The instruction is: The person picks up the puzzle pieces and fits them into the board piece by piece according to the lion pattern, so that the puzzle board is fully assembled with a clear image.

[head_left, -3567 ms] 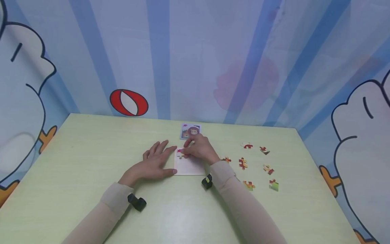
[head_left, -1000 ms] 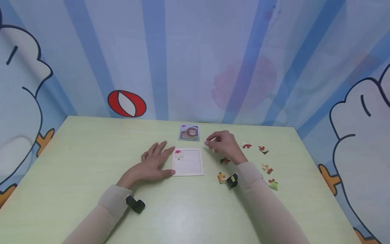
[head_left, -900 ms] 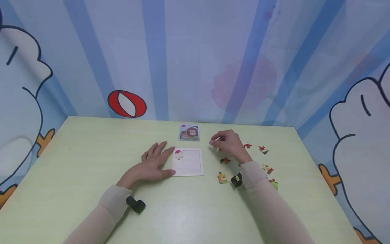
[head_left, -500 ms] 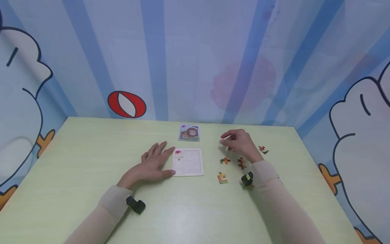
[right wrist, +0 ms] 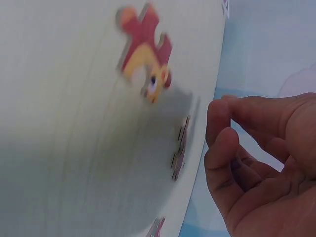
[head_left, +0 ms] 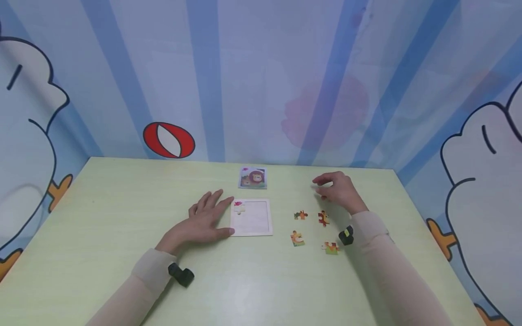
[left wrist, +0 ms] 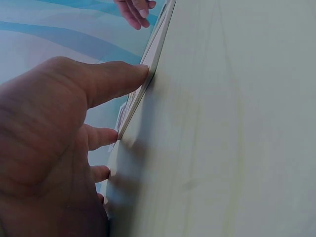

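Note:
My left hand [head_left: 204,220] lies with fingers spread at the left side of a white puzzle tray [head_left: 254,224]. In the left wrist view its thumb [left wrist: 118,79] and a fingertip touch the tray's edge. A puzzle piece [head_left: 239,208] with a pink mark sits in the tray's upper left corner. My right hand [head_left: 338,190] hovers over the loose pieces at the right, fingers loosely bent and nothing between them. Below it in the right wrist view are a red and yellow piece [right wrist: 145,54] and another piece [right wrist: 181,148] seen edge-on.
Behind the tray lies a lion picture card [head_left: 253,178]. Several loose pieces lie to the tray's right, among them a brown one [head_left: 301,215], a red one [head_left: 323,218], a yellow one [head_left: 297,238] and a green-edged one [head_left: 331,248]. The right arm hides others.
My right hand was over the tray at first, where a piece now sits in the corner. It has since moved right, over the loose pieces. The left hand has stayed at the tray.

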A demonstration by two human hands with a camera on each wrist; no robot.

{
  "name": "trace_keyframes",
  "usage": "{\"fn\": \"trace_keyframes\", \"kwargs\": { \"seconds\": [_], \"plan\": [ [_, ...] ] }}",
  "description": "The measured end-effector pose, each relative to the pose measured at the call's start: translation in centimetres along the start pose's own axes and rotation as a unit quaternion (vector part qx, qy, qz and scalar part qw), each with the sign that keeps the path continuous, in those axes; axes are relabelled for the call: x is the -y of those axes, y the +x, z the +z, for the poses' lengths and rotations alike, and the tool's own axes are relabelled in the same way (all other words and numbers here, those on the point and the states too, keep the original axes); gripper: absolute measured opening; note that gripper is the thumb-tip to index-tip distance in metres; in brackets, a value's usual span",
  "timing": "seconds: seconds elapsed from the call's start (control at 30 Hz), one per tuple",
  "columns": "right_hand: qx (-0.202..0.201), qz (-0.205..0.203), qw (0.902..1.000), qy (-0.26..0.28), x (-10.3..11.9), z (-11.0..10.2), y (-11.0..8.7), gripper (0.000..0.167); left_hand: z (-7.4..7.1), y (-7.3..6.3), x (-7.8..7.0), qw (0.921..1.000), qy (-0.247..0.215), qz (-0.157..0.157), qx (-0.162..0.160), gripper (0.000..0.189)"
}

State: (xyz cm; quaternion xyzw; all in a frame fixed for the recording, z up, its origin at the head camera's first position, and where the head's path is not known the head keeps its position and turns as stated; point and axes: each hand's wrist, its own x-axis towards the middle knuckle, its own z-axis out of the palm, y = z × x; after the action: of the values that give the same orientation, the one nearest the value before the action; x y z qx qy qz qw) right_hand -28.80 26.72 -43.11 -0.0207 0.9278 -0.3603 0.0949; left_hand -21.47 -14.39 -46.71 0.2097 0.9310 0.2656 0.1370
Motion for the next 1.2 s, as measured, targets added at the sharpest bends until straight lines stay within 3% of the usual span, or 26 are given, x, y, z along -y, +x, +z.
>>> {"fn": "trace_keyframes", "kwargs": {
  "seconds": [0.23,0.6,0.93,1.2],
  "plan": [
    [-0.01,0.018,0.9994,-0.028,-1.9,-1.4,-0.6,0.037,0.2,0.2,-0.1,1.0,-0.006,0.005,0.003,0.091],
    [0.008,0.043,0.9956,-0.083,-2.2,-1.9,-0.5,0.036,0.0,0.0,-0.1,1.0,-0.002,-0.002,0.005,0.09],
    [0.004,0.028,0.9937,-0.109,-2.3,-1.7,-0.3,0.03,0.1,0.0,0.1,1.0,-0.002,0.001,0.001,0.09],
    [-0.017,-0.005,0.9968,-0.077,-2.6,-1.2,-0.3,0.019,0.1,0.1,0.2,1.0,0.005,-0.003,0.002,0.089]
  ]
}}
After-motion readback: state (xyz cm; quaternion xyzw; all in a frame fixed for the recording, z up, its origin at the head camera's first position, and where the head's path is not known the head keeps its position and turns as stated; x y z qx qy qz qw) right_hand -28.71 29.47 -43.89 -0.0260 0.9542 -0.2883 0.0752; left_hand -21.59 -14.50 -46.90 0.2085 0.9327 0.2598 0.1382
